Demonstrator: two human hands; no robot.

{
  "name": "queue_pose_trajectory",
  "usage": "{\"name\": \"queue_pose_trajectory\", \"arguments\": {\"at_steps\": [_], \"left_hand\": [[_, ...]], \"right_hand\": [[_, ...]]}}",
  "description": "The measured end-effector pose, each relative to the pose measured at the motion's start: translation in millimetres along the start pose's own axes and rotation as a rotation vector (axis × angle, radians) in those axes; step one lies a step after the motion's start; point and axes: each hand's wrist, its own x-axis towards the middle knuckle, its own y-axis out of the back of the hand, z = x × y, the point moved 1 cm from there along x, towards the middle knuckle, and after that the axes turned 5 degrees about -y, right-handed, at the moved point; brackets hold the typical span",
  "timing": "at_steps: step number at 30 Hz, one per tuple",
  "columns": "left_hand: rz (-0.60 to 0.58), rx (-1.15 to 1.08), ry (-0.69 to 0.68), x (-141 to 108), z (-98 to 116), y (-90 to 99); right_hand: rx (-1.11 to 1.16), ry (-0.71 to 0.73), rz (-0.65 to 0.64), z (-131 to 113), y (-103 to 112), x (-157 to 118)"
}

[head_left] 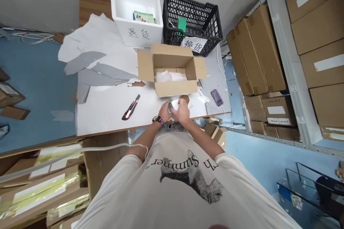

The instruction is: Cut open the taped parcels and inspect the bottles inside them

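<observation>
left of the open cardboard box (172, 57), a red-and-black utility knife (131, 107) is lying on the white tabletop (102, 114), well apart from the hands. just below the box, the person's left hand (164, 111), with a dark watch (158, 120) on its wrist, is curling around a small white packet (174, 105) that is showing a green patch. the right hand (182, 111) is closing over the same packet from the other side, so the two hands are pressed together and are pinching it between them. the fingers are covering most of it, so its exact kind cannot be made out. the packet is sitting just outside the near wall of the box, not touching it. white packing material (169, 76) is lying inside the box. above the box, a white foam box (135, 7) and a black plastic crate (192, 21) are standing side by side. right of the box, a blurred purple object (216, 97) is lying on the tabletop, and brown cartons (258, 53) are standing further off.
</observation>
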Motion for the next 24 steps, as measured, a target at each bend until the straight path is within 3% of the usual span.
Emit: {"name": "queue_pose_trajectory", "arguments": {"at_steps": [4, 7, 10, 14, 16, 19, 24], "left_hand": [[-0.081, 0.037, -0.025, -0.9, 4.1, 9.5], [-0.135, 0.067, -0.039, -3.2, 16.1, 20.2], [-0.203, 0.048, -0.109, -5.9, 46.3, 36.5], [-0.188, 0.030, -0.242, 12.4, 114.4, 66.1], [-0.152, 0.036, -0.290, 39.9, 150.4, 81.1], [-0.106, 0.060, -0.327, 104.7, 194.3, 101.0], [-0.040, 0.141, -0.448, 251.9, 235.0, 128.1]], "right_hand": [[0.015, -0.011, 0.031, 2.0, 7.9, 5.4], [0.065, 0.022, -0.018, 8.5, 29.6, 1.6], [0.111, 0.079, -0.095, 13.4, 68.3, -7.6], [0.168, 0.215, -0.057, 7.5, 148.1, -6.8], [0.180, 0.316, 0.015, -1.4, 192.4, 9.8], [0.167, 0.484, 0.099, -19.7, 250.1, 60.0], [0.108, 0.701, 0.139, -58.9, 311.2, 199.1]]}}
